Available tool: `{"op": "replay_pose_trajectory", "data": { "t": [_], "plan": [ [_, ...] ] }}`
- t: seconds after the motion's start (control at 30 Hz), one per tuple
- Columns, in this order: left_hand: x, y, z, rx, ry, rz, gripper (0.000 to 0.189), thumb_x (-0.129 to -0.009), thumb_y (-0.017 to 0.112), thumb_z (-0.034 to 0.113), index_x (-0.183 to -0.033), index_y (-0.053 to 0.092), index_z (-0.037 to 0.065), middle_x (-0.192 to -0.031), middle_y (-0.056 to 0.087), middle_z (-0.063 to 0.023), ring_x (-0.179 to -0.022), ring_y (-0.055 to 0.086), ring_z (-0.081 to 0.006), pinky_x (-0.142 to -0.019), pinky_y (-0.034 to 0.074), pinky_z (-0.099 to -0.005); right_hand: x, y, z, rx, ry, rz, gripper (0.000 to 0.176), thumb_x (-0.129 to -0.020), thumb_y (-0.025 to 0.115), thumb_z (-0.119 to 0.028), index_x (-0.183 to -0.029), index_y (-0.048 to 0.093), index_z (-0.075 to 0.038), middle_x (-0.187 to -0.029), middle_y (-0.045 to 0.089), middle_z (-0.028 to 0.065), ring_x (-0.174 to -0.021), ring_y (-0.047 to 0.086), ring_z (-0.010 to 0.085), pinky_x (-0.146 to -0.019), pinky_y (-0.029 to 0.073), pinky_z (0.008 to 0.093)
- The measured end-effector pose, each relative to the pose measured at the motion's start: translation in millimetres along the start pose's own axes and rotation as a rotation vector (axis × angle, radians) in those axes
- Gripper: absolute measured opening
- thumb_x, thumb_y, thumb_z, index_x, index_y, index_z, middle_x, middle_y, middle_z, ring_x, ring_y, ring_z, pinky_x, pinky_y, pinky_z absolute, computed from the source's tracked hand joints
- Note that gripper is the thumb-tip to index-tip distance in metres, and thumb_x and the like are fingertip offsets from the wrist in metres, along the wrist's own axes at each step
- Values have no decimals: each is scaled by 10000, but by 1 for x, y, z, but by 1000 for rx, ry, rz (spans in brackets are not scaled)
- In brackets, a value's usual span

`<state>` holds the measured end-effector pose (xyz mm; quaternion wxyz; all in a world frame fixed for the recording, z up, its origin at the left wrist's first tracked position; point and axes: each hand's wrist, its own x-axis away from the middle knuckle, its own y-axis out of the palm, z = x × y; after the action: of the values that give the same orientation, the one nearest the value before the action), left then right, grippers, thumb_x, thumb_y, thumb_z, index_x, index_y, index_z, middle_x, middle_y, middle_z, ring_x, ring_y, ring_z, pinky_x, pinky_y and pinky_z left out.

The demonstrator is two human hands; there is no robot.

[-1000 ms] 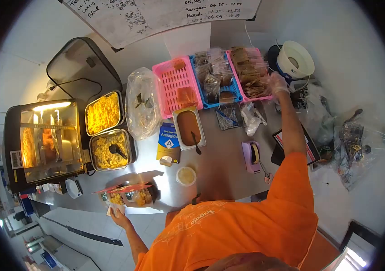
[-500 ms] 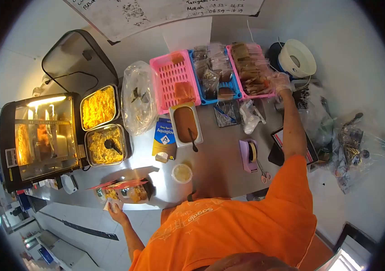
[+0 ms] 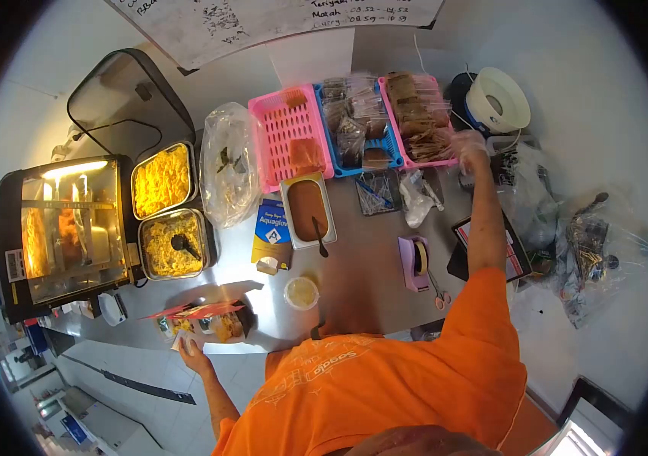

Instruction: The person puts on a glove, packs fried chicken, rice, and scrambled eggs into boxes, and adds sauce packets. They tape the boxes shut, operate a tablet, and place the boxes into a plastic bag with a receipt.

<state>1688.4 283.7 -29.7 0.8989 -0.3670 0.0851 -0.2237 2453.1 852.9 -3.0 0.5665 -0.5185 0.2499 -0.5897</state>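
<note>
My left hand is closed on a small white paper-like piece at the table's lower left edge. It is beside two open food packs with red flaps and yellow food inside. My right hand, in a clear plastic glove, is at the right edge of a pink basket full of brown sachets. Its fingers are blurred, and whether they hold anything is unclear. A blue basket of packets and another pink basket with a few sachets stand to the left.
Two trays of yellow food stand beside a lit display warmer. Mid-table are a sauce tray with a ladle, a glove box, a round tub, a tape dispenser and scissors.
My right hand has drawn slightly back from the sachets to the basket's corner. My left hand stays by the food packs. The whole view has shifted slightly.
</note>
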Motion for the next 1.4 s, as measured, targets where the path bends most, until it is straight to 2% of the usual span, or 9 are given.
{"op": "replay_pose_trajectory", "data": {
  "t": [0.3, 0.43, 0.5, 0.67, 0.9, 1.03, 1.17, 1.27, 1.4],
  "plan": [
    [9, 1, 9, 10, 9, 8, 438, -937, 615, 118, -1334, 533, -48, -1350, 564, -196, -1244, 535, -302, -1065, 408, -376, -33, 43, -42, -705, 630, -22, 217, -865, 674, -220, -1001, 722, -58, -1081, 712, 138, -932, 703, 235, -767, 568, 357],
    [10, -3, -1, -35, 47, 22, 441, -936, 619, 112, -1336, 529, -51, -1349, 562, -198, -1243, 536, -307, -1060, 416, -374, -34, 55, -16, -822, 495, -150, 208, -889, 652, -208, -910, 721, -13, -963, 725, 150, -853, 709, 262, -725, 567, 367],
    [11, -10, -10, -66, 71, 34, 443, -937, 618, 110, -1337, 525, -56, -1351, 559, -199, -1241, 536, -307, -1055, 421, -373, -2, 51, -18, -1809, 650, -1, 267, -864, 679, -203, -1051, 692, -12, -1086, 698, 150, -973, 683, 262, -785, 548, 347],
    [-8, -13, -41, 213, -58, 102, 465, -934, 608, 119, -1348, 503, -66, -1345, 556, -194, -1236, 531, -306, -1047, 438, -384, 77, -7, -25, -1987, 398, 126, 264, -844, 701, -202, -1036, 674, -22, -1027, 675, 126, -949, 657, 224, -787, 538, 333],
    [-12, -38, -42, -5, 123, 232, 512, -853, 657, 37, -1345, 530, -25, -1336, 567, -173, -1218, 549, -291, -1070, 413, -381, 209, -181, -297, -1410, -491, -506, 212, -822, 729, -205, -924, 666, -30, -863, 656, 91, -849, 632, 165, -749, 530, 323],
    [0, -56, -48, 162, 110, 238, 512, -847, 664, -4, -1342, 534, -2, -1306, 577, -158, -1205, 554, -265, -1043, 432, -359, 259, -165, -508, -1068, -914, -433, 269, -797, 746, -264, -911, 690, -27, -865, 679, 115, -792, 635, 159, -703, 529, 322],
    [1, -86, -88, 254, 30, 209, 527, -860, 675, 35, -1357, 507, -25, -1338, 563, -169, -1222, 545, -266, -1059, 415, -357, 300, -178, -650, -1034, -526, -531, 350, -769, 786, -365, -932, 697, -68, -894, 695, 108, -769, 643, 192, -670, 538, 348],
    [-1, -115, -103, 284, 44, 218, 478, -877, 649, 16, -1338, 529, -29, -1331, 568, -166, -1207, 558, -260, -1037, 435, -347, 299, -148, -731, -1176, -633, -264, 355, -777, 790, -383, -918, 683, -75, -880, 687, 96, -762, 628, 168, -647, 534, 354],
    [-7, -133, -120, 384, 35, 97, 413, -854, 660, 14, -1262, 601, -18, -1263, 608, -171, -1157, 591, -281, -994, 471, -369, 297, -192, -819, -1598, -389, -620, 379, -838, 745, -356, -1095, 662, -90, -812, 640, 68, -687, 586, 152, -595, 516, 356]
  ]
}}
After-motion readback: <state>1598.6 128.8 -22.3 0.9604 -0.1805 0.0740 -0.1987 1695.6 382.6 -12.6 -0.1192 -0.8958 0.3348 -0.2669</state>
